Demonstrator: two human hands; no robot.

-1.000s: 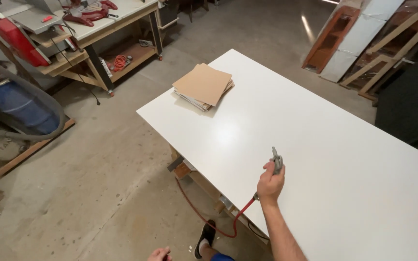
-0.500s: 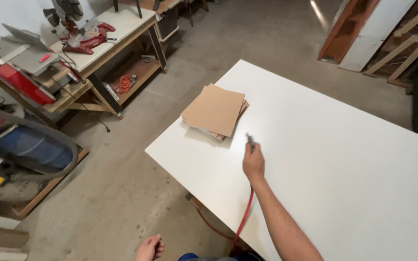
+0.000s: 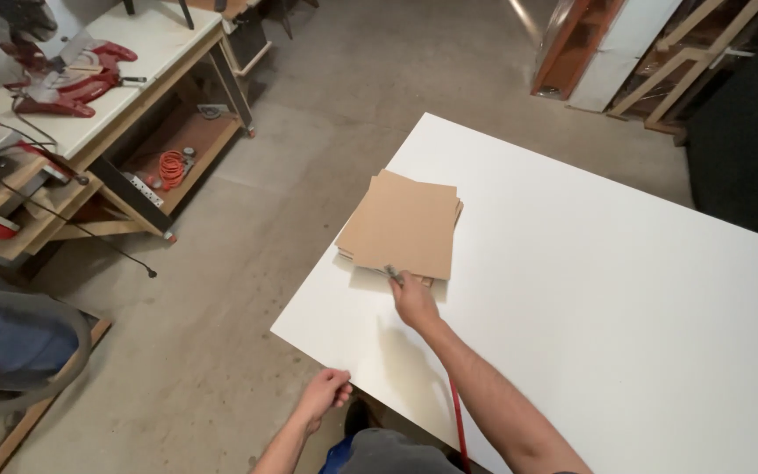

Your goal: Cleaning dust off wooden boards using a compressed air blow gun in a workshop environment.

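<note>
My right hand grips a small metal air-gun nozzle fed by a red hose that runs down under my forearm. The nozzle tip sits at the near edge of a stack of brown square boards lying near the corner of a large white table. My left hand hangs loosely curled just off the table's near-left edge, touching nothing that I can see.
A workbench with a red mitre saw stands at the far left, with an orange cord coil on its lower shelf. A blue drum sits at the left edge. Wooden frames and panels lean at the back right. Concrete floor lies between.
My right hand has moved with the nozzle across the table to the near edge of the board stack. My left hand has risen towards the table's edge.
</note>
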